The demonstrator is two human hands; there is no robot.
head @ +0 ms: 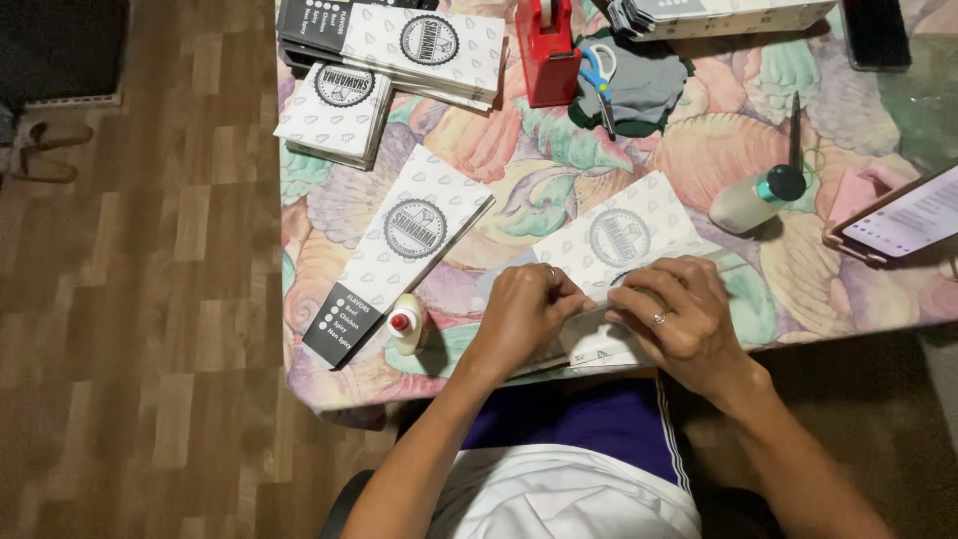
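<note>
Both hands press down on a printed paper sleeve (614, 250) lying flat at the near edge of the floral surface (519, 170): the left hand (521, 311) pinches its lower edge, the right hand (679, 309) lies curled over its fold. At nine o'clock of the left hand stands a small glue bottle (406, 323), beside another flat sleeve (404, 250); at twelve o'clock stands a red tape dispenser (548, 50).

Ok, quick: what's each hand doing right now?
Left hand: closed, pinching the printed paper sleeve.
Right hand: closed, pressing down on the same sleeve.
</note>
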